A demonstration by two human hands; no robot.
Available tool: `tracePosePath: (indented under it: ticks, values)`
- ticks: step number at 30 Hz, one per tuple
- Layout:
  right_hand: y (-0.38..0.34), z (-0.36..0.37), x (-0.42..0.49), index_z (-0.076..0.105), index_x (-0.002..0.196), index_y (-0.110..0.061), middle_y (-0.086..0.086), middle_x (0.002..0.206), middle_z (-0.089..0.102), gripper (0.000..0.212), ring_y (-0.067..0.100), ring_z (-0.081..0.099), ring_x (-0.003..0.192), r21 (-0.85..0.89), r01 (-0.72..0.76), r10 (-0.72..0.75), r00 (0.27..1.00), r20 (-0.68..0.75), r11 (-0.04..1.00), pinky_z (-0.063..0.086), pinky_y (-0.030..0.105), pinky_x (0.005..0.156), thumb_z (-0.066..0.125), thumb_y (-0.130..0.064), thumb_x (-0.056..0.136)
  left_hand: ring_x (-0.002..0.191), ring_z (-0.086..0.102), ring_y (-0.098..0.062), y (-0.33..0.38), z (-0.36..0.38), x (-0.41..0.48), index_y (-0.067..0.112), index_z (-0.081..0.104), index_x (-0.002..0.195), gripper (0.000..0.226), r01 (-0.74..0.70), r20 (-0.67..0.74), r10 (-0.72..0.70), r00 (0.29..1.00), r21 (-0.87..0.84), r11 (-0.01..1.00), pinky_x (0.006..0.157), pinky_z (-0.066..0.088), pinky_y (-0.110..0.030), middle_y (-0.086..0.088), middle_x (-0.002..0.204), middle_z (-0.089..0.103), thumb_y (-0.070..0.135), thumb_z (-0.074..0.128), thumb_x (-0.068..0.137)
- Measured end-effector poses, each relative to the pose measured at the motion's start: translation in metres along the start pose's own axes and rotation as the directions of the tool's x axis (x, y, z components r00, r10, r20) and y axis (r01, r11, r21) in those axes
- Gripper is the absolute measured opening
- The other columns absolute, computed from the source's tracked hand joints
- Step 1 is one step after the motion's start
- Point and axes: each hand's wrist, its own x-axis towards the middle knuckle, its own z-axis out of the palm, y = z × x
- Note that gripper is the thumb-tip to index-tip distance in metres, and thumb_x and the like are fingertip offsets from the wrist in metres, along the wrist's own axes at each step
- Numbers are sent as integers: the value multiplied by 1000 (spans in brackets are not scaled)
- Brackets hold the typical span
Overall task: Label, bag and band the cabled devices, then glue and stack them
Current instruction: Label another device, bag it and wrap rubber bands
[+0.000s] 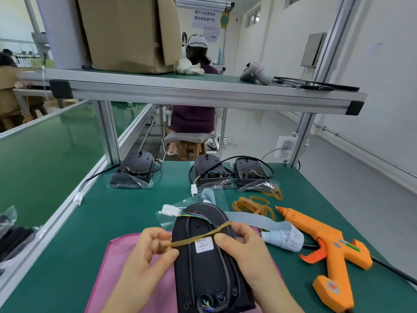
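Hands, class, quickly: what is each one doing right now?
Left hand: closed, pinching one end of the tan rubber band.
Right hand: closed, stretching that band across the black oval cabled device.

Bright workshop, white walls all round.
Green-topped bench (135,211) underfoot of an aluminium-framed shelf (203,91); windows (253,16) at one o'clock, pale floor (338,172) at three, wooden stool (191,147) at twelve.

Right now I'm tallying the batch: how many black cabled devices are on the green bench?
4: one held in both hands over the pink mat, one at the back left, and two side by side at the back centre. Bagged items at the left edge may hide more.
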Motion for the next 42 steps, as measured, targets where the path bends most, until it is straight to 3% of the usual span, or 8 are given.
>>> tracePosePath:
  ticks: [5, 12, 14, 17, 20, 24, 33, 42]
  values:
    - [-8, 3, -4, 65, 98, -19, -6, 80, 76, 35, 8, 72, 72, -15, 51, -50, 998, 35, 999, 51, 15, 60, 78, -27, 67, 85, 61, -3, -2, 10, -4, 20, 54, 103, 45, -86, -172, 89, 981, 24, 996, 86, 44, -10, 8, 88, 66, -17, 64, 79]
    - [-10, 7, -10, 59, 95, -38, -8, 84, 75, 45, 13, 72, 79, -167, 71, -67, 997, 25, 983, 58, 42, 81, 71, -53, 55, 108, 48, 15, 9, 15, -5, 34, 50, 103, 38, -109, -462, 106, 880, 20, 994, 97, 39, -6, 25, 113, 49, 20, 69, 73]
    - [-8, 6, -13, 56, 94, -45, -11, 86, 74, 42, 11, 71, 79, -205, 84, -79, 996, 30, 975, 58, 41, 80, 71, -54, 56, 110, 52, 7, 11, 13, -6, 28, 49, 113, 37, -19, -418, -6, 908, -55, 998, 101, 41, -23, 17, 117, 51, 23, 72, 84]
    - [-9, 7, -16, 56, 94, -47, -12, 85, 74, 42, 10, 71, 77, -213, 108, -103, 994, 34, 971, 58, 41, 79, 71, -54, 56, 108, 59, -8, 13, 21, -10, 28, 36, 140, 80, 250, -149, -294, 944, -259, 933, 102, 40, -37, 4, 128, 58, 26, 68, 67]
    - [-13, 7, -19, 58, 94, -46, -10, 88, 74, 41, 11, 71, 82, -170, 97, -87, 994, 67, 981, 57, 43, 82, 73, -54, 57, 96, 71, -24, 13, 32, -14, 12, 48, 134, 61, 353, 80, -371, 925, -538, 765, 77, 58, -32, -11, 113, 72, 11, 60, 75]
    - [-18, -3, -18, 65, 96, -37, -8, 80, 72, 9, 7, 66, 76, -51, 58, -47, 981, 189, 997, 54, 24, 71, 65, -40, 88, 91, 72, -13, 15, 34, -17, 12, 64, 119, 43, 300, 23, -337, 941, -516, 802, 64, 57, -21, -5, 103, 75, 22, 59, 77]
    - [-15, -7, -13, 61, 79, -12, -14, 56, 49, 24, 0, 44, 51, -47, 103, -96, 987, 127, 994, 39, 11, 50, 49, -16, 99, 78, 72, -2, 22, 34, -21, 20, 71, 104, 22, 320, -46, -380, 924, -453, 832, 54, 51, -11, 4, 93, 77, 21, 61, 85]
    - [-10, -8, -19, 68, 89, -17, -7, 74, 70, 13, 2, 63, 67, -88, 216, -210, 975, 67, 973, 49, 15, 61, 56, -16, 95, 93, 68, -6, 23, 35, -23, 31, 78, 85, 15, 388, -70, -445, 893, -385, 838, 82, 47, -31, 9, 95, 76, 26, 64, 88]
